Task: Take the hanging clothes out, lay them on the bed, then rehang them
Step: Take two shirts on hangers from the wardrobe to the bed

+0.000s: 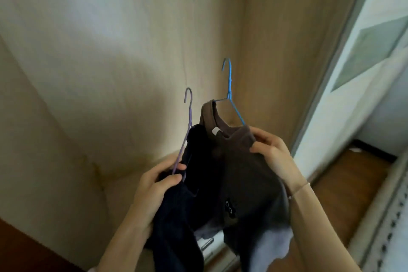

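Fingers [175,178] of the left hand [154,185] are curled around the lower wire of a purple hanger [188,108], and they pinch with it the dark navy garment [198,157] that hangs on it. The right hand [276,154] grips the shoulder of a brown shirt [238,174], with thumb and fingers closed over the cloth where the blue hanger [229,79] goes inside. I judge that both are held at the shoulders so the clothes do not slip off and the hooks are free, pointing up. Both garments are in the air, close together, before the right back corner of the wardrobe [99,51]. No rail is in view, so I cannot tell if they go in or out. The bed is not visible. A pale cloth [273,243] under the shirt is blurred, and the bottom edge cuts off the garments.
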